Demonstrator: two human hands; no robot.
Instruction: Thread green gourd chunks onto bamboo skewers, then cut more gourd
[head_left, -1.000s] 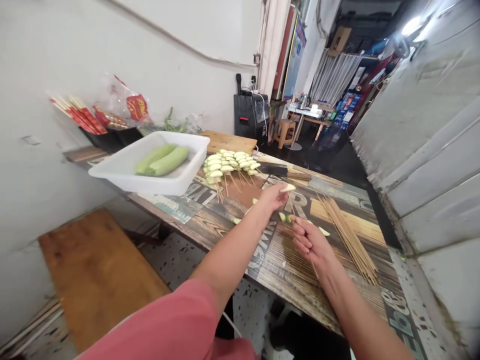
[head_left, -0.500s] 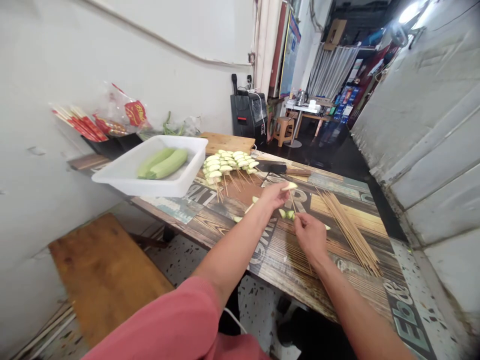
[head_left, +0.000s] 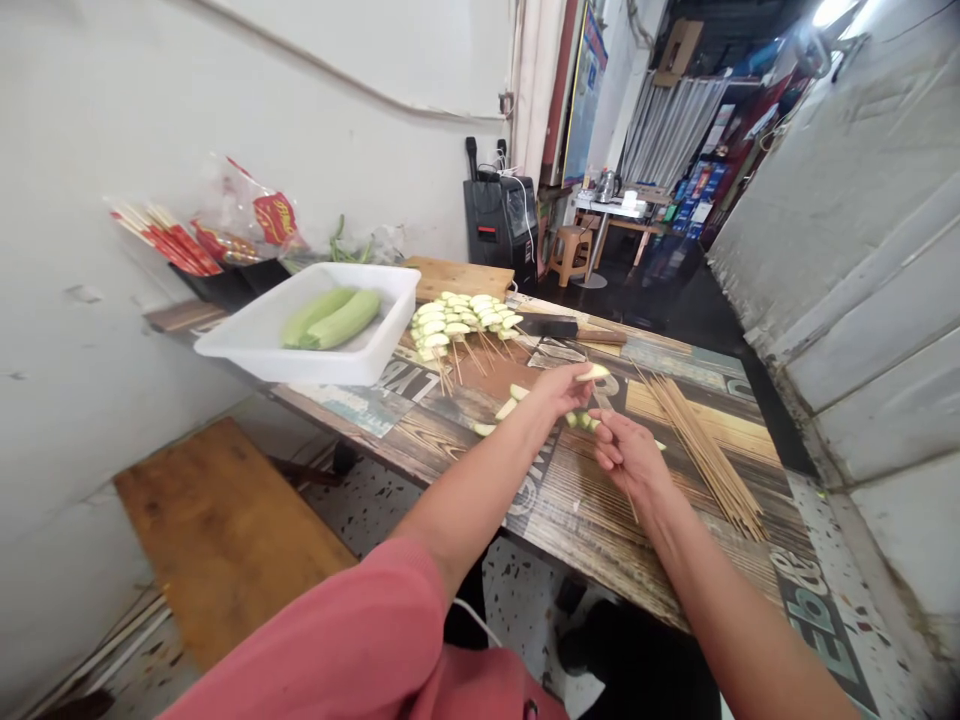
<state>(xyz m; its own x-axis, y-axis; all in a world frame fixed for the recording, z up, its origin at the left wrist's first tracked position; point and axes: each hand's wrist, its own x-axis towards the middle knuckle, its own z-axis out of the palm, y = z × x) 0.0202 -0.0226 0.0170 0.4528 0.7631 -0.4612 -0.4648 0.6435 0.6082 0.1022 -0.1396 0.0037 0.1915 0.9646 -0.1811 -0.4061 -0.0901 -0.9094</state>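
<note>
Left hand (head_left: 566, 388): you pinch a zucchini slice (head_left: 594, 372)
Right hand (head_left: 628, 448): curled around a skewer (head_left: 632, 503)
Table edge (head_left: 592, 574): beneath your forearms (head_left: 476, 495)

Tabletop (head_left: 592, 540) print: "Eb&" (head_left: 814, 607) legible at near right corner; letters beside white tub (head_left: 300, 368) only partly legible. Red packet label (head_left: 275, 219), blue board (head_left: 587, 95): marked, unreadable.

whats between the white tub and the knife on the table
In the head view, a pile of skewered zucchini slices lies between the white tub and the wooden-handled knife.
</note>
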